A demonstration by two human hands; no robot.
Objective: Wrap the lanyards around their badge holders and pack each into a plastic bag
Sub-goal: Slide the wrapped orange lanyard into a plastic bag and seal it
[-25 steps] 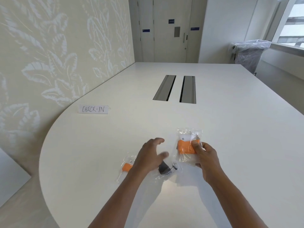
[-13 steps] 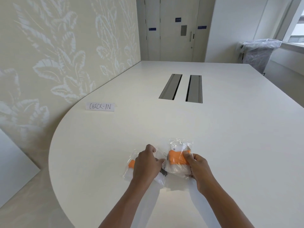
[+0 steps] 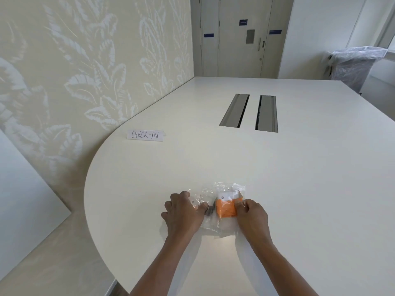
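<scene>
Two clear plastic bags lie side by side on the white table (image 3: 277, 178) near its front edge. The right bag (image 3: 229, 190) holds a white badge holder wrapped in an orange lanyard (image 3: 226, 208). My right hand (image 3: 252, 216) pinches this bag at its right side. The left bag (image 3: 199, 198) sits under my left hand (image 3: 183, 212), whose curled fingers grip it; its contents are mostly hidden. A dark clip (image 3: 210, 211) shows between the two bags.
A paper sign reading CHECK-IN (image 3: 145, 135) stands at the table's left edge by the patterned wall. Two grey cable slots (image 3: 249, 113) are set in the table's middle. A bin lined with plastic (image 3: 354, 65) stands at the far right.
My left hand came down onto the left bag and closed on it. My right hand brought the orange-lanyard bag down next to it. The camera view shifted left.
</scene>
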